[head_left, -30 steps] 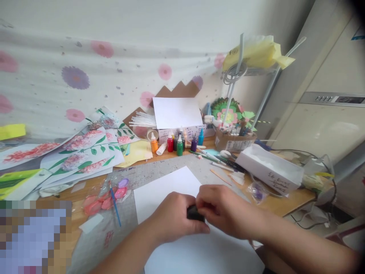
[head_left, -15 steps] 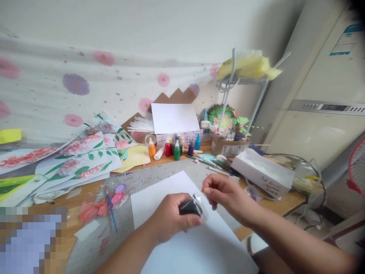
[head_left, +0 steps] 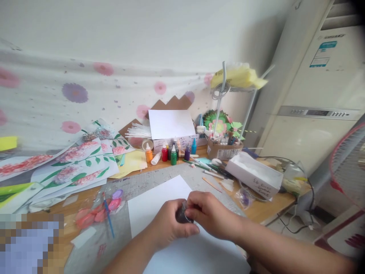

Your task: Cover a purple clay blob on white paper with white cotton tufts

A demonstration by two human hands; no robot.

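Above the white sheet of paper, my left hand is closed around a small dark rounded container, thumb along its near side. My right hand meets it from the right. Its curled thumb and fingers pinch at the container's right end, where a greyish edge shows; what exactly lies between those fingertips is hidden. The paper lies on a grey mat and extends under both hands toward the bottom of the view.
Paint bottles stand in a row behind the paper. Pencils and pens lie right of them, near an open white box. On the left are a blue paintbrush, pink plastic pieces and flower paintings.
My right hand has moved left from a short distance away onto the container's end. The clear, whitish material seen there before is now mostly covered. My head view has shifted slightly.
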